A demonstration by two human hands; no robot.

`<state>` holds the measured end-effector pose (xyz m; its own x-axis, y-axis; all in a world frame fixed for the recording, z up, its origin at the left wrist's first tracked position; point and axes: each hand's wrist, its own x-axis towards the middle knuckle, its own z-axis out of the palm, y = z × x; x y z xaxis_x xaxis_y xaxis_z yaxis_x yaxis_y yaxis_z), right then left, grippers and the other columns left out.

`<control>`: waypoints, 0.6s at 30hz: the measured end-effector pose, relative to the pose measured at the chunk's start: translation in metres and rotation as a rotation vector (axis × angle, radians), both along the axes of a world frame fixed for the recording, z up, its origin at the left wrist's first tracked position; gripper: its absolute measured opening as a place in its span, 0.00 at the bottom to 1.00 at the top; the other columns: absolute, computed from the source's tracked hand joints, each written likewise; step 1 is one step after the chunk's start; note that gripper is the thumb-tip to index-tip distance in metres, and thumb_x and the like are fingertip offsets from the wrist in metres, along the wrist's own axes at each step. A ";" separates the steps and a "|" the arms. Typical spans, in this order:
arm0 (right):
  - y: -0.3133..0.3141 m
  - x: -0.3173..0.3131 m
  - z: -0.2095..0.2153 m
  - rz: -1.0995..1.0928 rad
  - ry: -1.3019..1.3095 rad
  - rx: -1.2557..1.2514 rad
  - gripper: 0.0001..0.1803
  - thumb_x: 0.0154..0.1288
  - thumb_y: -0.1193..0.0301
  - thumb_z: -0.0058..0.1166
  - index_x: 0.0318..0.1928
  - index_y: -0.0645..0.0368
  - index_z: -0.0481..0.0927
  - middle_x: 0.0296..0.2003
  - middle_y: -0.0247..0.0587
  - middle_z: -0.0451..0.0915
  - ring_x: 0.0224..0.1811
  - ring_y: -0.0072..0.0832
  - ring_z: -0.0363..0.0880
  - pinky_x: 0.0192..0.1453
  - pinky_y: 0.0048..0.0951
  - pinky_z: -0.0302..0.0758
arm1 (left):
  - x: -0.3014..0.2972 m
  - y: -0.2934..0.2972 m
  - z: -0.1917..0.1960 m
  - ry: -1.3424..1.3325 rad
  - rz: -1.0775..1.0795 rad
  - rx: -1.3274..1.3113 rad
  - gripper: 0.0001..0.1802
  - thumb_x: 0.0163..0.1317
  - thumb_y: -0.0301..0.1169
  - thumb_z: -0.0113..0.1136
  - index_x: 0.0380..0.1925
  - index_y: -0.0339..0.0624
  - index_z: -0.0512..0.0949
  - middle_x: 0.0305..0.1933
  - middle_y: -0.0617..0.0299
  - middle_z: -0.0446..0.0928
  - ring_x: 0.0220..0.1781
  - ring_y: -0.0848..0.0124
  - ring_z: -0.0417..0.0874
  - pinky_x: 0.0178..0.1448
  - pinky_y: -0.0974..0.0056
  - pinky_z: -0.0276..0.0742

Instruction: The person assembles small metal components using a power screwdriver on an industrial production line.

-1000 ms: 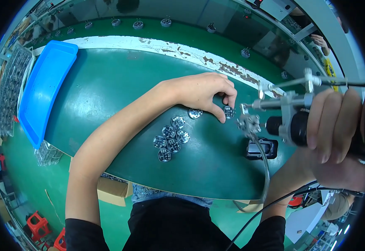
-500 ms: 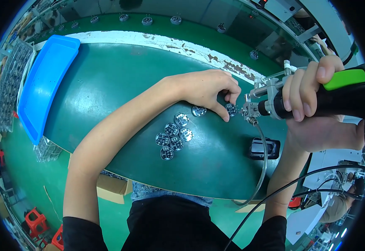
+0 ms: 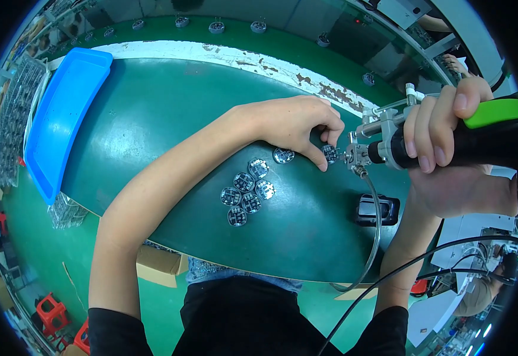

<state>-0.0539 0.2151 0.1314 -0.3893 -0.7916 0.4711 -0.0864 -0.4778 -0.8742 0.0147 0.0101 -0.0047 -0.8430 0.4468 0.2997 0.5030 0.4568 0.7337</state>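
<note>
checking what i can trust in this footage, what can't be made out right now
Head view:
1. Back end of the black-and-green tool in the right hand: cut off at the picture's right edge.
2. Exact contact between metal tip and round board at the left hand: too small.
3. How full the cardboard box is: the table overhangs it.
</note>
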 end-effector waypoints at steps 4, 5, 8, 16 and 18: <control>-0.002 0.000 -0.002 0.013 0.004 -0.006 0.48 0.60 0.23 0.49 0.50 0.60 0.70 0.21 0.28 0.69 0.17 0.17 0.68 0.27 0.20 0.69 | 0.000 0.000 0.000 0.002 -0.004 0.004 0.20 0.51 0.37 0.81 0.32 0.39 0.78 0.33 0.60 0.75 0.44 0.59 0.77 0.52 0.55 0.74; -0.005 0.000 -0.002 0.016 0.005 -0.008 0.48 0.59 0.23 0.49 0.50 0.60 0.70 0.21 0.28 0.69 0.17 0.17 0.68 0.27 0.20 0.69 | -0.001 0.000 0.000 0.002 -0.005 0.004 0.20 0.51 0.37 0.81 0.32 0.39 0.78 0.33 0.60 0.75 0.44 0.59 0.77 0.52 0.55 0.74; -0.010 -0.001 -0.003 0.027 0.007 -0.015 0.48 0.59 0.23 0.50 0.50 0.60 0.70 0.21 0.27 0.69 0.17 0.16 0.68 0.27 0.19 0.69 | 0.000 0.000 0.000 -0.010 0.001 0.013 0.20 0.51 0.37 0.81 0.32 0.38 0.78 0.33 0.60 0.75 0.44 0.59 0.77 0.52 0.55 0.75; -0.018 -0.010 -0.008 0.047 0.008 -0.032 0.48 0.59 0.23 0.53 0.50 0.59 0.70 0.21 0.26 0.69 0.17 0.16 0.68 0.27 0.19 0.69 | 0.000 0.001 0.000 -0.018 0.018 -0.010 0.21 0.51 0.37 0.81 0.32 0.37 0.78 0.33 0.59 0.76 0.45 0.58 0.77 0.53 0.55 0.75; -0.019 -0.010 -0.009 0.047 0.008 -0.036 0.47 0.59 0.23 0.54 0.50 0.59 0.70 0.21 0.26 0.68 0.17 0.16 0.68 0.27 0.19 0.69 | 0.000 0.002 0.000 -0.023 0.015 -0.003 0.21 0.51 0.37 0.81 0.31 0.37 0.78 0.33 0.59 0.75 0.45 0.58 0.77 0.53 0.55 0.75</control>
